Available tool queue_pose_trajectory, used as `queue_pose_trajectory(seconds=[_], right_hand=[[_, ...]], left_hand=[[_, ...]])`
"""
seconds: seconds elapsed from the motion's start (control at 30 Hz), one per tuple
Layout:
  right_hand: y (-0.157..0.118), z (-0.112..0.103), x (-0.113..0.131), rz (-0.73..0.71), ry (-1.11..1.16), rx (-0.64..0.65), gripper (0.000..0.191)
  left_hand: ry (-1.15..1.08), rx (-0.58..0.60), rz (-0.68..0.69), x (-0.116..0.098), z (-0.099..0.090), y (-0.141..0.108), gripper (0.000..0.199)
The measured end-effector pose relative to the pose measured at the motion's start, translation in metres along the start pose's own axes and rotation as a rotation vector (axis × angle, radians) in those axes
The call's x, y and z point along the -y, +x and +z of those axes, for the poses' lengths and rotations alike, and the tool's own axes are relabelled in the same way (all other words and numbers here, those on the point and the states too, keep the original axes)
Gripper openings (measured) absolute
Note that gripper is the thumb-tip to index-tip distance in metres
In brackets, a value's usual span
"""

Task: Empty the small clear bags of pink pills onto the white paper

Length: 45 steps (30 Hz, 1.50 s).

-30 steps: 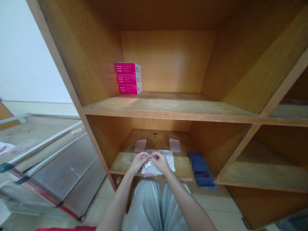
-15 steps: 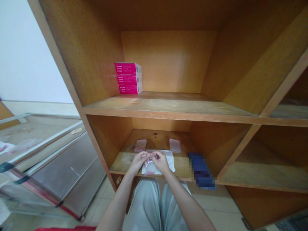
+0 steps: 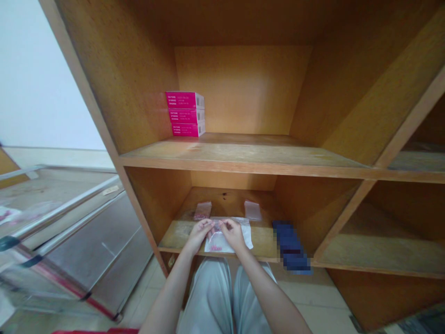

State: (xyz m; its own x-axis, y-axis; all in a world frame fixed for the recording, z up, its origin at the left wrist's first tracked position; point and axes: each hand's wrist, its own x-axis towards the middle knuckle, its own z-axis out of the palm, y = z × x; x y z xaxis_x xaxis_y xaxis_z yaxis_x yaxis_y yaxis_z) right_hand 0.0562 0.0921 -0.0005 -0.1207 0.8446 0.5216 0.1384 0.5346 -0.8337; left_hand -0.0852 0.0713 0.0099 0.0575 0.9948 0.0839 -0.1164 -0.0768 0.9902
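My left hand and my right hand pinch the top edge of a clear plastic bag between them, low over the lower shelf. Small pink pieces show near the bag's lower end; whether they lie inside it or under it I cannot tell. Beneath my hands a white sheet or pouch lies flat. Behind my left hand rests a small clear bag with pinkish contents. Another small clear bag, pale, lies behind my right hand.
Three stacked pink boxes stand on the upper shelf. A blurred-out dark blue object overhangs the lower shelf's front edge on the right. At left is a metal-framed cart with plastic items on top.
My fingertips have moved slightly apart, and more of the clear bag shows between them. The other things stay in place.
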Motion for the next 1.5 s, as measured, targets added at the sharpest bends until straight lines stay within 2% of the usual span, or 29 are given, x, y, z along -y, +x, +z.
queue_pose_trajectory(seconds=[0.37, 0.77, 1.03, 1.5], right_hand=[[-0.0001, -0.0002, 0.0015, 0.064, 0.083, -0.033, 0.027], [-0.0002, -0.0036, 0.0067, 0.049, 0.027, 0.002, 0.037], [-0.0018, -0.0011, 0.0033, 0.131, 0.085, 0.021, 0.041], [-0.0036, 0.0003, -0.0005, 0.196, 0.162, 0.045, 0.038]], left_hand=[[-0.116, -0.011, -0.028, 0.0073, -0.0042, 0.0023, 0.030], [-0.089, -0.024, -0.020, 0.0041, -0.0033, 0.0009, 0.033], [-0.084, -0.045, -0.022, 0.0039, -0.0036, 0.0016, 0.034], [-0.061, -0.076, 0.014, 0.0022, -0.0034, 0.0007, 0.027]])
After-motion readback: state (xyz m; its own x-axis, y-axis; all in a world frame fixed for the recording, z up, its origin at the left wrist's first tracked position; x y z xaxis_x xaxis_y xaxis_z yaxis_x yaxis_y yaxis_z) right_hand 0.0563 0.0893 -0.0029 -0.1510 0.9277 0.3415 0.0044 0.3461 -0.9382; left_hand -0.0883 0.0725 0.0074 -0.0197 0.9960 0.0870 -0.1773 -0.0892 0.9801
